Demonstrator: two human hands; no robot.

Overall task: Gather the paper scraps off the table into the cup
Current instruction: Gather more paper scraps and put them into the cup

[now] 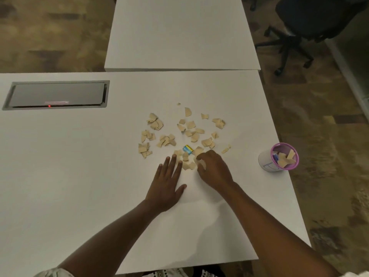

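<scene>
Several dozen tan paper scraps lie in a loose spread on the white table, mid-surface, ahead of both hands; a few more already sit inside the cup.

Cup: white body, purple rim, upright, near the table's right edge, well apart from the spread.

Right hand: fingers curled and pinched on the scraps at the near edge of the spread; how many pieces are actually caught cannot be told.

Left hand: flat on the table, fingers extended and released, grasping nothing, fingertips touching the nearest scraps.

Blue and yellow scrap: lies among the tan pieces just beyond the right hand.

Risks, as judged:
- Light pieces may slip from the pinch on the carry across bare table to the cup, since the grip looks loose and the way is long.
- Cup stands close to the edge; a knock from the arriving hand could tip it or push it off, spilling what is gathered.
- Sweeping with the flat left hand may scatter outlying scraps rather than bunch them.

Surroundings:
- Recessed grey panel set into the table at far left, clear of the work.
- Second white table butts against the far side.
- Dark office chair on patterned carpet at upper right.

Obstructions: nothing lies between the spread and the cup.
</scene>
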